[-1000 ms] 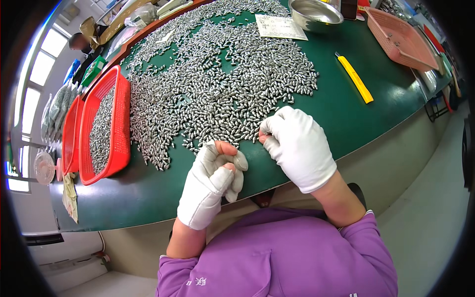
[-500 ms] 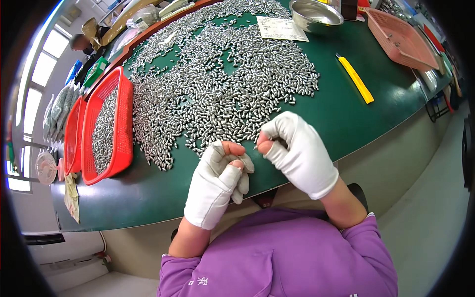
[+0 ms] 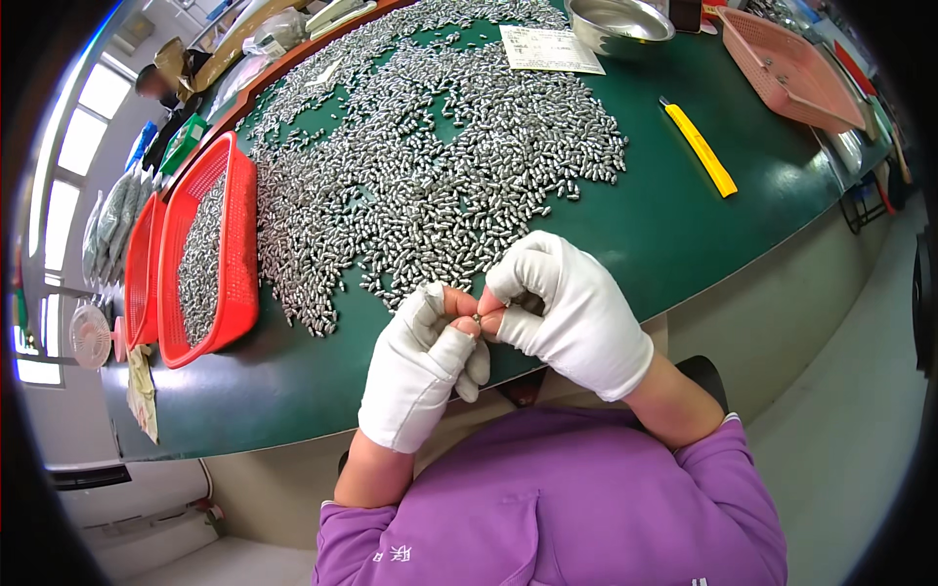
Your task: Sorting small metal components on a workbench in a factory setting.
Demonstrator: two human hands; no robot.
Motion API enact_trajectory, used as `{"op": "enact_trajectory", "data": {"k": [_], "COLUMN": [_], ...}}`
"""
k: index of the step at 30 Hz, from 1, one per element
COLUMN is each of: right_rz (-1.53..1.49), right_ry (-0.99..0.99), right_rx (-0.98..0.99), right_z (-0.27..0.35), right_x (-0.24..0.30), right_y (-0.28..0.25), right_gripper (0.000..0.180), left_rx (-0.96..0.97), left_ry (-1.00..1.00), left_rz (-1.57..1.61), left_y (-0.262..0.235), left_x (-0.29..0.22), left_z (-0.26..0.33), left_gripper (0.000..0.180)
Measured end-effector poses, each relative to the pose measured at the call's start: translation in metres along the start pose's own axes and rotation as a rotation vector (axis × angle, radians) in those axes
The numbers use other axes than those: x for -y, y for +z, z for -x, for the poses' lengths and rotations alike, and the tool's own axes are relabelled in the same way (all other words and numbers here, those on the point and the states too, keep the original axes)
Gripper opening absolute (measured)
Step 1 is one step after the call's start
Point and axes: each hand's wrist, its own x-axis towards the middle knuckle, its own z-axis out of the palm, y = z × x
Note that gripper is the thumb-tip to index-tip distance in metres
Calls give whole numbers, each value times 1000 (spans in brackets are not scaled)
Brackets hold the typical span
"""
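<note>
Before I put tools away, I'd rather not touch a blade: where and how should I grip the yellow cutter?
Probably by the near half of the yellow cutter, pinched across its width, right hand coming from the person's side: its long, slim body lies slantwise, dark tip pointing away.

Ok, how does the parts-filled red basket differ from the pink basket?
Colour: the red basket is vivid red; the pink basket is paler.
Contents: the red basket holds a heap of silver metal parts; the pink basket shows just a few small pieces.
Place: the red basket is on the left, the pink basket far right.
Both have perforated walls.
</note>
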Motion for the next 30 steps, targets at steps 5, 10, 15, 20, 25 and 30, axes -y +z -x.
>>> {"op": "enact_trajectory", "data": {"k": [5,10,15,20,25,30], "right_rz": [-68,265,456,621,712,109], "right_ry": [57,-11,-63,-50,-129,52], "right_rx": [-18,-136,-107,-42,-68,-52], "right_z": [-2,-7,-8,-8,-8,-6], "right_x": [3,-8,-10,-6,-9,-5], "right_y": [-3,-11,-10,-10,-9,-13], "right_gripper": [14,14,13,10,6,7], "left_rx": [36,92,70,94,100,105], "left_ry": [90,137,139,128,124,75], "left_rz": [55,104,173,277,302,164], "left_y": [-3,-5,-6,-9,-10,-9], "left_x": [6,9,10,11,11,7], "left_z": [-2,-3,-3,-5,-5,-3], "left_gripper": [11,13,16,23,23,18]}}
